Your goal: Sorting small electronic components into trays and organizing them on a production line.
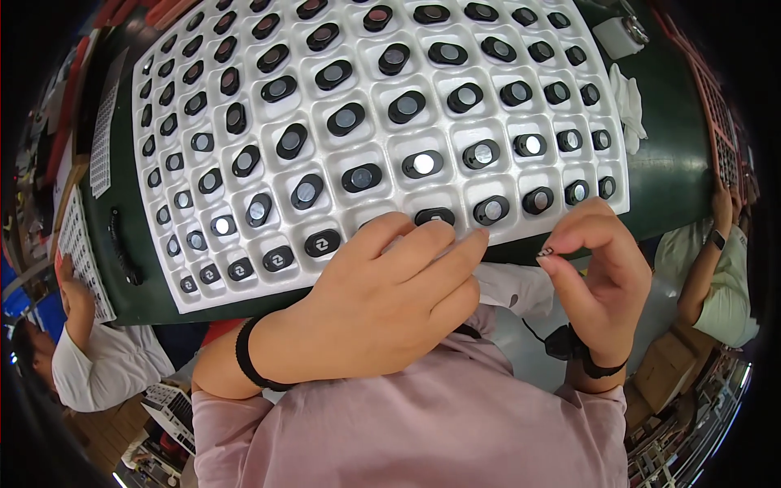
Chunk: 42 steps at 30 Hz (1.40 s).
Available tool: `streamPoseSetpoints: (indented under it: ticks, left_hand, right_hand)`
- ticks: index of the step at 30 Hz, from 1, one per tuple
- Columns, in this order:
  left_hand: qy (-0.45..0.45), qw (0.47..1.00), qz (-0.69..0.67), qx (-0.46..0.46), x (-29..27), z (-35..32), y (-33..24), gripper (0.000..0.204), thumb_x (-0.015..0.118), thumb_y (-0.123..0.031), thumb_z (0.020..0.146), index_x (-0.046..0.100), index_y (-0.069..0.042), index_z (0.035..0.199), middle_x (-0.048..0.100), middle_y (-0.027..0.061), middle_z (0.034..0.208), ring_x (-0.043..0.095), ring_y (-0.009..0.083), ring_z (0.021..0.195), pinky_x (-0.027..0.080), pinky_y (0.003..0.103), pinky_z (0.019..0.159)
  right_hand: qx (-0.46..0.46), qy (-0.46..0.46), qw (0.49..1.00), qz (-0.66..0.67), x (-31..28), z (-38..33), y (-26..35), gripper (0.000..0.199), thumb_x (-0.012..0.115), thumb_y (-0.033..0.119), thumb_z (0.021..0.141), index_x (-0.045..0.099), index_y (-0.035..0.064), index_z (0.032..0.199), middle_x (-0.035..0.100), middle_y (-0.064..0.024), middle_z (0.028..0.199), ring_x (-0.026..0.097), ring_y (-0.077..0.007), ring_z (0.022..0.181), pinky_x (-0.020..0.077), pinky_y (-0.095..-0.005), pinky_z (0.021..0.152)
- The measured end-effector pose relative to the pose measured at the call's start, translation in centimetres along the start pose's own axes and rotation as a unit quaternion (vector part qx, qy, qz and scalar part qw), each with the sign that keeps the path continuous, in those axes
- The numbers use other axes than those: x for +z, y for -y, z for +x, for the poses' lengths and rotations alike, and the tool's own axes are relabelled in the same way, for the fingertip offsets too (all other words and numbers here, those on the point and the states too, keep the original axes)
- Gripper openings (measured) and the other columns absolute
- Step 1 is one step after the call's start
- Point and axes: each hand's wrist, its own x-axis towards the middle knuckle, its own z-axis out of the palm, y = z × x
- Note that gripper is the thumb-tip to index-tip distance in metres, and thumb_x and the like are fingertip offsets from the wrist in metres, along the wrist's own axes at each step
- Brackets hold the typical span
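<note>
Right hand (598, 260) pinches a tiny disc (545, 252) just right of left hand (390, 281), whose loose fingers rest on the tray (358, 163) front edge, nearest the black part (434, 216).

tray (569, 175): white
small parts (423, 164): black, silvery round centres
table (671, 175): dark green
sleeves (423, 423): pale pink
wristbands (244, 358): black

Left hand (390, 289) lies palm down, fingers extended; right hand (598, 260) pinches fingertips together
</note>
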Motion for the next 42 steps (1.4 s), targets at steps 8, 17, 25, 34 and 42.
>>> streamPoseSetpoints:
  ticks: [8,17,25,34,42]
  left_hand:
    - [0.005,0.997,0.080,0.011,0.6,0.1,0.3,0.012,0.057,-0.018,0.076,0.059,-0.007,0.080,0.063,0.0096,0.125,0.057,0.0213,0.100,0.044,0.037,0.086]
    - [-0.012,0.997,0.071,0.014,1.1,0.0,0.7,0.007,0.059,-0.016,0.078,0.058,-0.009,0.077,0.065,0.0100,0.124,0.058,0.0211,0.103,0.044,0.038,0.088]
    - [-0.016,0.997,0.067,0.018,1.3,-0.2,0.8,0.007,0.061,-0.014,0.077,0.057,-0.010,0.075,0.066,0.0106,0.123,0.058,0.0220,0.104,0.045,0.040,0.089]
    - [-0.013,0.998,0.063,0.013,1.2,-0.2,0.7,0.007,0.063,-0.013,0.079,0.056,-0.011,0.076,0.067,0.0096,0.121,0.059,0.0222,0.105,0.045,0.041,0.091]
    - [-0.008,0.998,0.064,0.014,1.1,0.0,0.8,0.008,0.063,-0.012,0.080,0.055,-0.012,0.078,0.068,0.0087,0.121,0.059,0.0214,0.106,0.044,0.042,0.092]
  right_hand:
    - [-0.018,0.033,0.997,-0.064,0.7,1.9,-0.8,0.024,0.074,-0.007,0.069,0.067,0.0034,0.089,0.062,-0.0073,0.085,0.056,-0.0222,0.076,0.0440,-0.0306,0.067]
    - [-0.080,0.072,0.980,-0.166,0.2,3.1,-1.8,0.027,0.075,-0.005,0.066,0.071,0.0053,0.090,0.054,-0.0052,0.085,0.051,-0.0202,0.079,0.0407,-0.0292,0.069]
    - [-0.097,0.086,0.979,-0.160,0.7,3.8,-1.9,0.027,0.077,-0.002,0.064,0.072,0.0068,0.089,0.053,-0.0041,0.083,0.049,-0.0215,0.078,0.0375,-0.0317,0.067]
    - [-0.087,0.112,0.976,-0.164,0.5,4.5,-1.8,0.026,0.078,0.000,0.063,0.073,0.0077,0.088,0.053,-0.0034,0.082,0.049,-0.0217,0.078,0.0373,-0.0319,0.067]
    - [-0.078,0.119,0.975,-0.171,0.5,4.6,-1.9,0.026,0.079,0.002,0.064,0.073,0.0091,0.088,0.053,-0.0025,0.082,0.049,-0.0211,0.077,0.0361,-0.0316,0.066]
